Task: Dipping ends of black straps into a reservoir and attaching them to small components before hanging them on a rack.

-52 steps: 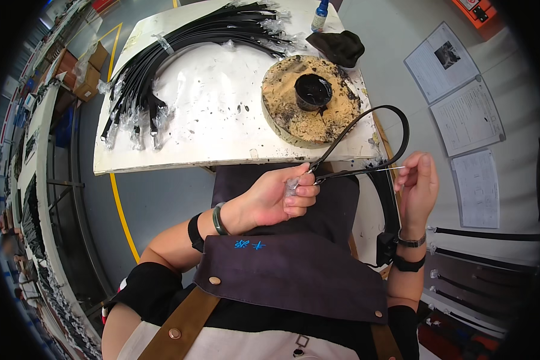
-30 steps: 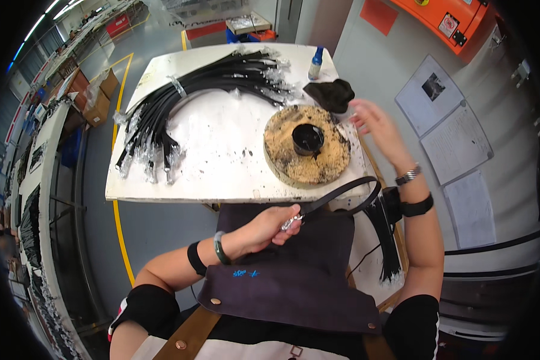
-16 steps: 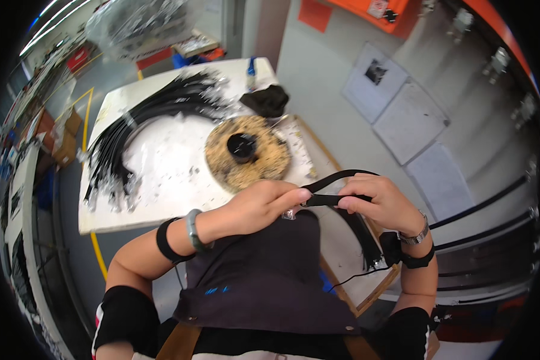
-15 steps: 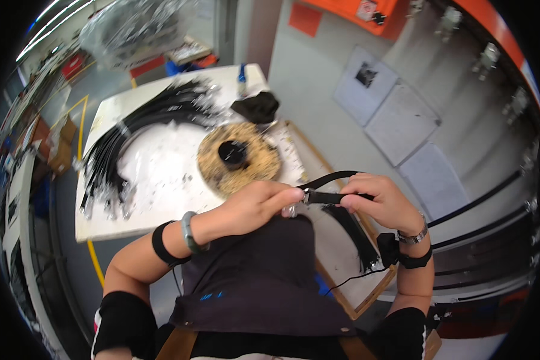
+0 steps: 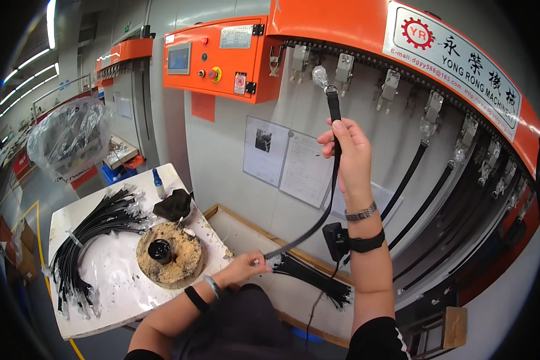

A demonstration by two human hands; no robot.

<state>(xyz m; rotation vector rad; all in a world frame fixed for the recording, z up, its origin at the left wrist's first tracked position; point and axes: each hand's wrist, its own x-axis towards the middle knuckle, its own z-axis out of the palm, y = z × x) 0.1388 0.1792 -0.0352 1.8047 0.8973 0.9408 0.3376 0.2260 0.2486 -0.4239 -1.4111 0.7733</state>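
My right hand (image 5: 349, 147) is raised, its thumb and fingers closed on a narrow black strap (image 5: 306, 235) just below its upper end. A metal clasp wrapped in clear plastic tops the strap, close to the hanging metal clips (image 5: 344, 69) of the orange machine. From there the strap curves down to my left hand (image 5: 246, 268), which pinches its lower end low beside the white table. Below the strap, a bundle of similar black straps (image 5: 312, 277) lies in a wooden-edged tray (image 5: 282, 225).
The white table (image 5: 117, 264) holds a large pile of black straps (image 5: 96, 228), a round tan block (image 5: 183, 261) with a black cup (image 5: 160, 251), a black cloth (image 5: 174, 205) and a blue bottle (image 5: 158, 183). An orange control box (image 5: 222, 57) is ahead; straps (image 5: 411, 171) hang at right.
My right hand has risen toward the machine's clips, carrying the strap's clasp end. My left hand has moved down and left with the other end, and the view has tilted up.
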